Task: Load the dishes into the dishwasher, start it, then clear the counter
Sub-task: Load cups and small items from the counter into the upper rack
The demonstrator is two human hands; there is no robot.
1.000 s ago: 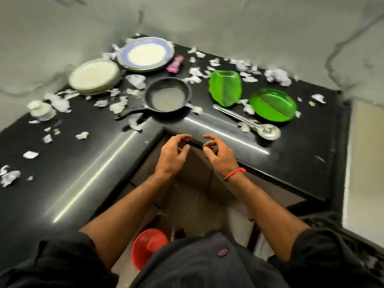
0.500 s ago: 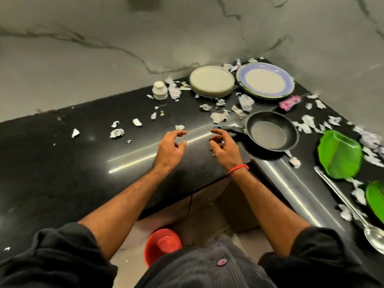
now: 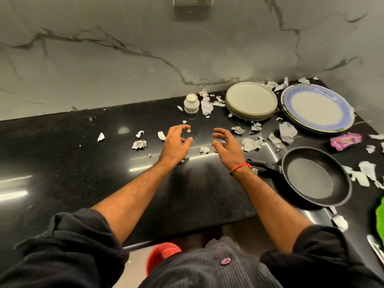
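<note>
Both my hands hover over the black counter (image 3: pixel 62 163), fingers loosely curled and holding nothing. My left hand (image 3: pixel 176 142) is beside small paper scraps (image 3: pixel 139 144). My right hand (image 3: pixel 227 146), with a red thread on the wrist, is just left of more crumpled scraps (image 3: pixel 251 143). A stack of pale plates (image 3: pixel 251 100) and a blue-rimmed plate (image 3: pixel 316 108) sit at the back right. A black frying pan (image 3: pixel 313 179) lies to the right of my right forearm, its handle pointing toward my wrist.
A small white jar (image 3: pixel 191 103) stands near the marble wall. A pink wrapper (image 3: pixel 345 141) lies right of the pan. A green plate edge (image 3: pixel 380 217) shows at the far right. A red bin (image 3: pixel 164 256) sits on the floor below the counter edge.
The view has swung left along the counter, so the green plates and ladle have slid out of frame. Both hands have reached further out over the counter, still holding nothing.
</note>
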